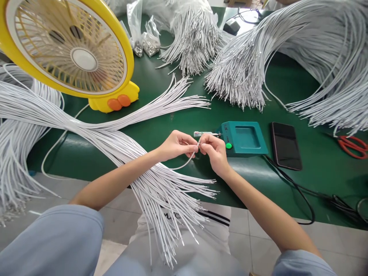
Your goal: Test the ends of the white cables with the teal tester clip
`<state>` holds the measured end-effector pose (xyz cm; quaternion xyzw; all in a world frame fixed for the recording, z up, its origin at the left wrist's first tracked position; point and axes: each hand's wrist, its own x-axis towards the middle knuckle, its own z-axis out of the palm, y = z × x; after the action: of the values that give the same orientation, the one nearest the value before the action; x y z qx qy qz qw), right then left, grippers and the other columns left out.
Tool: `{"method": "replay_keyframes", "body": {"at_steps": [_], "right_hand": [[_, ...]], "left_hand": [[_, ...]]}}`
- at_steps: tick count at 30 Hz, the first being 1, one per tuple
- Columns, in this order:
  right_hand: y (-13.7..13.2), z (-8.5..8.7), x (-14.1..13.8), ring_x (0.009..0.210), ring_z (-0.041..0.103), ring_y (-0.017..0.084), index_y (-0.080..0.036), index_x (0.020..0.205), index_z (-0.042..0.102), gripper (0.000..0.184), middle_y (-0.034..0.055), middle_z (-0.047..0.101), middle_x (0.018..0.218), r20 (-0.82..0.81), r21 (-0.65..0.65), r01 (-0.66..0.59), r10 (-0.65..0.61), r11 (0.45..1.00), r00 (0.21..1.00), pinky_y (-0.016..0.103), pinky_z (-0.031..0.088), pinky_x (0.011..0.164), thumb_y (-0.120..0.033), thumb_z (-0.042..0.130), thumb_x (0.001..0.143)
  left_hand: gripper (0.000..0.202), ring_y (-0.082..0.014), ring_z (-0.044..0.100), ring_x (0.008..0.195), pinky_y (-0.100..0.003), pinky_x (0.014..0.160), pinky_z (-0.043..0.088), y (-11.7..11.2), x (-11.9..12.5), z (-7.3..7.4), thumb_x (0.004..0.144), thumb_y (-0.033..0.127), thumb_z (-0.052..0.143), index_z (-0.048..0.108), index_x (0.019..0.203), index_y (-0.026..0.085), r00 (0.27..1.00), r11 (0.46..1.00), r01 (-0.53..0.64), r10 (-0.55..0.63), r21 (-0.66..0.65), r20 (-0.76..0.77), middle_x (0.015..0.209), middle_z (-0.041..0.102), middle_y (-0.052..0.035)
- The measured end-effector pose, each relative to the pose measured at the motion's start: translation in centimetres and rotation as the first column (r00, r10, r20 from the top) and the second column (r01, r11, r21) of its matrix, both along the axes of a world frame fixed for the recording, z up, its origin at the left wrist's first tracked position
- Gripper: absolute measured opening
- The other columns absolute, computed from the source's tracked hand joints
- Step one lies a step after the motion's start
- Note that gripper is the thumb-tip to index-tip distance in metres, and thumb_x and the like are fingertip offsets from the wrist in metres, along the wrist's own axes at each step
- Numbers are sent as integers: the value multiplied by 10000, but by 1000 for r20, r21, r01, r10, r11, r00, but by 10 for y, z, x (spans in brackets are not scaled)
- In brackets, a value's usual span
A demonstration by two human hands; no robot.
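Note:
My left hand (pixel 181 145) pinches a white cable (pixel 186 164) near its tip, between thumb and fingers. Close against it, my right hand (pixel 213 150) is closed at the same cable end; whatever small part its fingertips may hold is too small to make out. Just behind the hands lies a slim clear tube-like tool (pixel 205 134), pointing at a teal device (pixel 244 138) with a green button. A large bundle of white cables (pixel 169 184) spreads under my left forearm, its loose ends hanging over the table's front edge toward my lap.
A yellow fan (pixel 83 53) stands at the left. Heaps of white cables (pixel 241 73) lie at the back and right. Bags of small metal parts (pixel 151 40) sit behind. On the right are a phone (pixel 286 145), red-handled scissors (pixel 353 147) and black cords (pixel 301 189).

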<state>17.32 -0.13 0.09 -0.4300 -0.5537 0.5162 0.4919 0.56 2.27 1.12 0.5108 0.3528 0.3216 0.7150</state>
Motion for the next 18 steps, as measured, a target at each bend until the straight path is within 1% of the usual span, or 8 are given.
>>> {"method": "replay_keyframes", "body": {"at_steps": [2,4,6,7,8,11,16,18], "right_hand": [[-1,-2,0,583,454,100,-183,654,533,126,-21,499,643,-21,13,38,-37,999,999,245,399,540,-178,523,780],[-3,-4,0,641,492,111,-194,796,604,77,-5,548,736,-27,45,86,-85,995,996,242,417,543,-188,527,799],[-4,-5,0,722,530,125,-221,969,644,195,14,581,847,-9,97,101,-101,990,995,237,440,547,-190,527,817],[-5,-4,0,755,542,129,-234,1021,654,241,21,586,886,7,127,93,-94,988,996,234,447,545,-186,522,825],[-5,-4,1,777,551,132,-242,1037,667,260,26,587,907,24,153,83,-88,985,996,230,452,542,-182,516,834],[-5,-3,1,796,573,134,-248,1005,705,258,35,590,916,65,202,77,-91,976,994,224,459,529,-179,508,853],[-4,-4,1,769,590,134,-241,990,718,249,36,617,885,73,244,118,-139,963,988,232,470,527,-175,518,858],[-4,-4,1,741,588,130,-231,956,718,222,37,622,880,69,252,137,-159,958,985,234,462,516,-178,527,856]], "left_hand": [[271,-123,664,559,-200,532,557,0,0,1,666,313,803,719,754,70,1000,1000,3,-4,-26,-2,670,703,-60],[289,-127,665,548,-197,515,553,0,0,2,661,328,806,711,744,68,1000,998,-9,8,-58,-4,661,698,-57],[304,-130,666,537,-198,504,553,1,0,3,657,340,808,704,742,68,1000,997,-16,16,-79,-5,649,691,-51],[309,-131,666,534,-200,502,553,1,0,3,656,344,809,703,746,68,1000,996,-16,16,-85,-3,645,689,-49],[314,-132,666,532,-202,502,555,1,0,4,654,346,810,702,752,69,1000,996,-16,16,-90,0,644,689,-47],[326,-136,670,533,-207,502,558,2,0,4,644,347,818,701,767,69,1000,994,-18,19,-109,10,647,693,-47],[331,-141,677,543,-209,505,560,3,-2,2,653,347,814,698,786,67,999,993,-37,39,-111,12,655,698,-54],[339,-145,679,549,-215,510,562,3,-2,1,655,356,812,696,790,68,999,993,-40,42,-106,9,663,700,-57]]}}
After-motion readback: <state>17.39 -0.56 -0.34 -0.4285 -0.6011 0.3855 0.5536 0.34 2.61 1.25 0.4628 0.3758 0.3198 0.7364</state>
